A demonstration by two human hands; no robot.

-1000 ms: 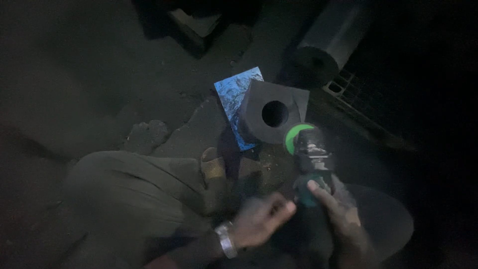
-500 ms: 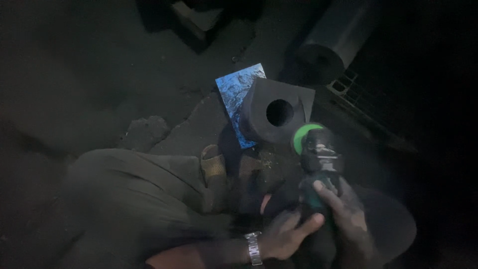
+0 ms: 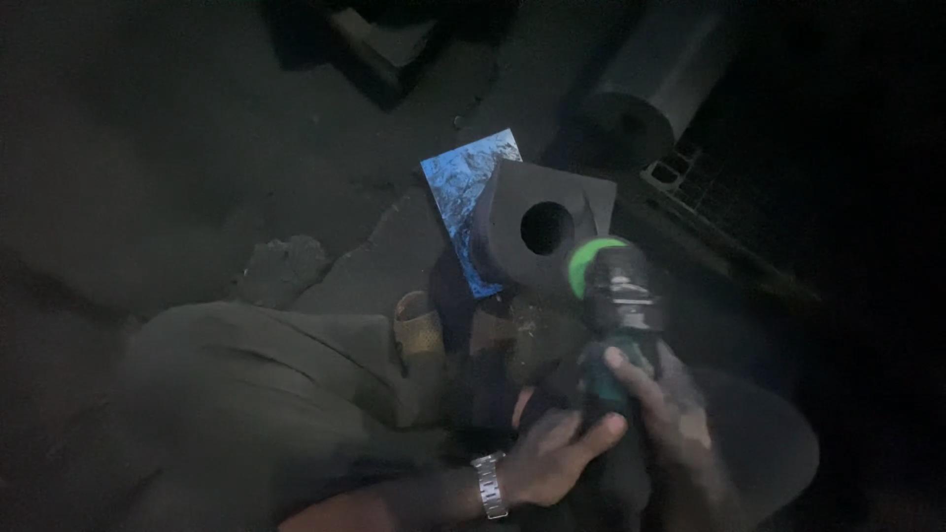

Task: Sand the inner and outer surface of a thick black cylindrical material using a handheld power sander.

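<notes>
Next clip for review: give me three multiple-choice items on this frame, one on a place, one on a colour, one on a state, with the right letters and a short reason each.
1. Where is the round hole?
A. In the dark square block
B. In the blue sheet
C. In the wristwatch

2. What colour is the ring at the front of the power tool?
A. Red
B. Green
C. White

3. How is the tool held?
A. Lying on the floor, untouched
B. By one hand only
C. By both hands

Answers:
1. A, the hole shows as a dark circle in the face of the block, which lies over the blue sheet.
2. B, a bright green ring edges the tool's end nearest the block.
3. C, the left hand and the right hand both close around the tool's rear body.
</notes>
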